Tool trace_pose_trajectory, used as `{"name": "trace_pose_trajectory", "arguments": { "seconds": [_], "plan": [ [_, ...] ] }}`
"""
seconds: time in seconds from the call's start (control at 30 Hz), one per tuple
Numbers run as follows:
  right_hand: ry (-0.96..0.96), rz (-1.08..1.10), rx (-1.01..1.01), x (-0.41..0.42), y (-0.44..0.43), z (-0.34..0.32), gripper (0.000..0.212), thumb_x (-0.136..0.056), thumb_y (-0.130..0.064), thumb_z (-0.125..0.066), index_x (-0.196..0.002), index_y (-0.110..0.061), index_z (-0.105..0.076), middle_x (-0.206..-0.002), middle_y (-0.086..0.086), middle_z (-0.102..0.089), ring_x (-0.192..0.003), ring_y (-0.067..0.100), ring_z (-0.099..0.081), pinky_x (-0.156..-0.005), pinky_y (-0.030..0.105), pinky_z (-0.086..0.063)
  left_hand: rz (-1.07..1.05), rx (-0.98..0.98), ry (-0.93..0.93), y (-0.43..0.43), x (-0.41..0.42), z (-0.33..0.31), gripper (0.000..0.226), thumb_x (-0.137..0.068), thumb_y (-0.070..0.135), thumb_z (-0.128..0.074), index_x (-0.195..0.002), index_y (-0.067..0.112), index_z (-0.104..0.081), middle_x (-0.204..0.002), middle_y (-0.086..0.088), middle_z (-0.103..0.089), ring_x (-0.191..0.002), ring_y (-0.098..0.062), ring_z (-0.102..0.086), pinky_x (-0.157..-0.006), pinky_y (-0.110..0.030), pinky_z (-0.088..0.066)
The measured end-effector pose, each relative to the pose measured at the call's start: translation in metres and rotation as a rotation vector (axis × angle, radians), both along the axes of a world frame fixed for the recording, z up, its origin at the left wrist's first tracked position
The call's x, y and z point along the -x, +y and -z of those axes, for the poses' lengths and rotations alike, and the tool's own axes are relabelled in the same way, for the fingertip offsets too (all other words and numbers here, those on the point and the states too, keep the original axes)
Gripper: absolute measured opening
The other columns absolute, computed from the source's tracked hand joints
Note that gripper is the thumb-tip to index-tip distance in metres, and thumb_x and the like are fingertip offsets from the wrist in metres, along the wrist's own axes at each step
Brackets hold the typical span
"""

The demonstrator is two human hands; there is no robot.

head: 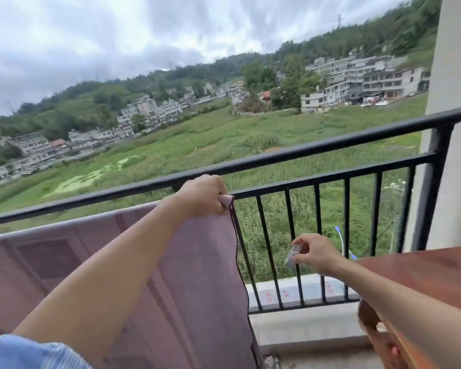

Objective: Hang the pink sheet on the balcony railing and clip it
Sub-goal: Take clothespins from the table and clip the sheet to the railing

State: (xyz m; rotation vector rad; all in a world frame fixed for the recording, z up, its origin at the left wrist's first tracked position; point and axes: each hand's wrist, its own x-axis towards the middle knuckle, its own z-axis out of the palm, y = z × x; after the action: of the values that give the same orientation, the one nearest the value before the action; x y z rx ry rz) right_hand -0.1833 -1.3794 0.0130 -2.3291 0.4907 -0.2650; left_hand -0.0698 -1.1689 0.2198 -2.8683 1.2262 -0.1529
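The pink sheet (202, 275) hangs over the lower bar of the black balcony railing (330, 145), covering the left half of the bars. My left hand (201, 195) grips the sheet's top right corner at that bar. My right hand (316, 253) is lower and to the right, in front of the bars, pinching a small silvery clip (292, 255) between thumb and fingers. The clip is apart from the sheet.
A reddish wooden table (426, 272) stands at the right, close to my right arm. A pale wall column (453, 102) closes the railing's right end. A blue-and-white hanger-like object (341, 239) sits behind the bars. Fields and houses lie beyond.
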Motion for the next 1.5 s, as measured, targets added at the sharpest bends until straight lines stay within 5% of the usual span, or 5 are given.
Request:
{"name": "trace_pose_trajectory", "arguments": {
  "seconds": [0.37, 0.6, 0.77, 0.9, 1.5],
  "plan": [
    [-0.001, -0.040, -0.116, 0.010, -0.015, 0.005, 0.034, -0.072, -0.029, -0.083, -0.096, -0.023, -0.061, -0.088, -0.007, -0.063, -0.082, 0.011, -0.060, -0.074, 0.026, -0.051, -0.112, -0.521, -0.163, -0.027, 0.017, 0.006, 0.040, -0.067, 0.039, -0.080, -0.070, 0.020, -0.045, -0.072, 0.006, -0.050, -0.073, -0.017, -0.056, -0.063, -0.030, -0.049],
    [-0.076, 0.004, -0.160, 0.019, -0.021, 0.015, 0.034, -0.073, -0.027, -0.083, -0.099, -0.023, -0.063, -0.088, -0.007, -0.064, -0.080, 0.008, -0.061, -0.065, 0.020, -0.047, 0.005, -0.412, 0.022, -0.035, 0.005, 0.008, 0.009, -0.072, 0.014, -0.072, -0.080, 0.017, -0.072, -0.087, -0.003, -0.069, -0.081, -0.022, -0.063, -0.064, -0.031, -0.051],
    [-0.137, 0.102, -0.246, 0.018, -0.024, 0.029, 0.034, -0.071, -0.027, -0.084, -0.100, -0.021, -0.066, -0.088, -0.004, -0.067, -0.083, 0.012, -0.063, -0.072, 0.027, -0.053, 0.043, -0.546, -0.042, -0.037, 0.010, 0.016, 0.021, -0.075, 0.010, -0.067, -0.095, 0.015, -0.064, -0.092, 0.001, -0.063, -0.088, -0.022, -0.061, -0.063, -0.030, -0.047],
    [-0.105, 0.128, -0.290, 0.020, -0.019, 0.044, 0.032, -0.072, -0.023, -0.084, -0.098, -0.022, -0.065, -0.088, -0.004, -0.068, -0.084, 0.013, -0.065, -0.077, 0.031, -0.054, 0.054, -0.746, -0.161, -0.045, 0.013, 0.029, 0.029, -0.075, 0.011, -0.068, -0.066, 0.013, -0.041, -0.070, 0.000, -0.047, -0.069, -0.021, -0.050, -0.057, -0.030, -0.041],
    [-0.204, 0.107, -0.409, 0.008, -0.001, 0.052, 0.029, -0.068, -0.009, -0.085, -0.088, -0.020, -0.067, -0.083, -0.001, -0.070, -0.080, 0.017, -0.067, -0.075, 0.032, -0.058, 0.450, -0.605, -0.378, 0.006, 0.012, 0.027, 0.020, -0.077, 0.017, -0.058, -0.060, 0.024, -0.050, -0.080, 0.011, -0.061, -0.078, -0.010, -0.051, -0.077, -0.030, -0.032]
  ]
}}
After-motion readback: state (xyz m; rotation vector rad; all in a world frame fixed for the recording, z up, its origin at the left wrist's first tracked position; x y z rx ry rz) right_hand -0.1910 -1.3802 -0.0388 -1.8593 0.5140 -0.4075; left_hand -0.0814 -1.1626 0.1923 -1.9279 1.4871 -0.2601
